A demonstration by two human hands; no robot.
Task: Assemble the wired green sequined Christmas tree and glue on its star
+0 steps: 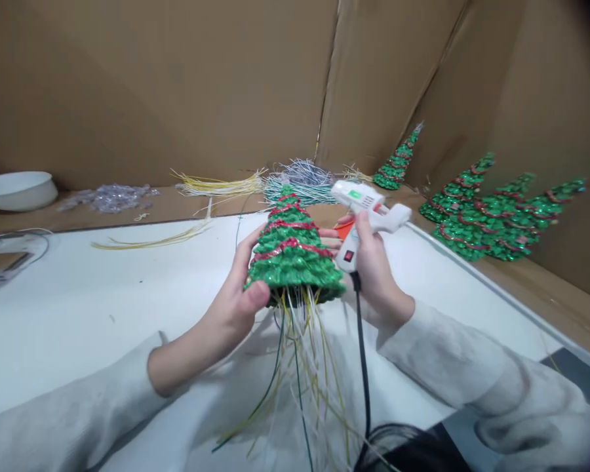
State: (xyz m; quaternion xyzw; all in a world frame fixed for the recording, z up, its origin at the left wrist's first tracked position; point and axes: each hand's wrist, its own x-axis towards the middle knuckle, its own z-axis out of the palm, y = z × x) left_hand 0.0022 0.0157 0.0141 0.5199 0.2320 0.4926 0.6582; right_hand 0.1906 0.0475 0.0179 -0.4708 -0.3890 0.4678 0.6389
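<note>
A green tree (294, 252) with red garland bands, beside a white glue gun (366, 213) with an orange trigger.

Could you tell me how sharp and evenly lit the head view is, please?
Head view: soft all over, blurrier toward the edges; wide-angle bending curves the table edge; dark vignette in the right corners; the green tree between left hand and right hand with glue gun is clearest; no harsh glare.
</note>
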